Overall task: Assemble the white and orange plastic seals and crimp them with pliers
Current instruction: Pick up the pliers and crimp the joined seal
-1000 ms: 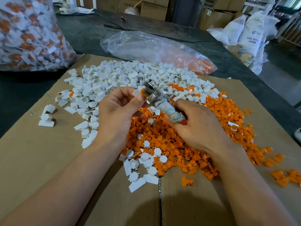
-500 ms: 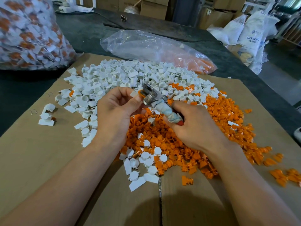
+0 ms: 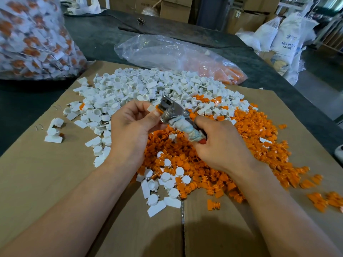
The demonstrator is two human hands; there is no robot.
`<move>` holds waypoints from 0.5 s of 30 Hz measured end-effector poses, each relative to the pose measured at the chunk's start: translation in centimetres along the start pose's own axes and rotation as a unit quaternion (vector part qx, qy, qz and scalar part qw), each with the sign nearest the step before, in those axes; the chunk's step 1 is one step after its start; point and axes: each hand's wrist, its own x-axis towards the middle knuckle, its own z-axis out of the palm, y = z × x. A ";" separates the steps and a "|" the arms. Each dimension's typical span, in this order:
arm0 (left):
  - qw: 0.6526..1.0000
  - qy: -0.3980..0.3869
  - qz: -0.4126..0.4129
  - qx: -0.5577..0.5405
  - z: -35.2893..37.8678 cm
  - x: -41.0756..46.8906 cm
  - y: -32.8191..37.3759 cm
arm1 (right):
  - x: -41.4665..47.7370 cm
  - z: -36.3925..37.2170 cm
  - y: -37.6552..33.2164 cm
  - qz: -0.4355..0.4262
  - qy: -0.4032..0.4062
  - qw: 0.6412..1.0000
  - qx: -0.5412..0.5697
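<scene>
My left hand [image 3: 132, 125] pinches a white and orange seal [image 3: 154, 108] between thumb and fingers, above the piles. The metal jaws of the pliers [image 3: 171, 111] close around the seal's orange part. My right hand [image 3: 220, 143] grips the pliers' cloth-wrapped handles [image 3: 187, 128]. A heap of white seal parts [image 3: 130, 89] lies behind my hands and a heap of orange parts [image 3: 246, 141] spreads to the right. Several assembled seals [image 3: 167, 182] lie between my forearms.
Everything rests on a flattened cardboard sheet [image 3: 46, 182] over a dark table [image 3: 96, 38]. A full bag of finished seals [image 3: 31, 38] stands far left. A nearly flat clear bag [image 3: 167, 54] lies behind the heaps. A few loose white seals [image 3: 53, 132] lie left.
Both hands with the pliers and seal have drifted slightly nearer and lower in view; the grip on each is unchanged.
</scene>
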 end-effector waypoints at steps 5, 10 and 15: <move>1.000 -0.002 0.007 -0.006 0.1 -0.2 0.3 | -0.2 -0.1 0.0 -0.006 0.012 1.000 -0.001; 1.000 -0.002 0.000 -0.013 0.2 -0.1 0.4 | -0.1 0.2 0.1 -0.001 0.021 1.000 -0.004; 0.995 0.015 -0.050 -0.090 0.1 0.0 0.8 | 0.2 -0.3 1.1 0.026 0.058 0.998 -0.031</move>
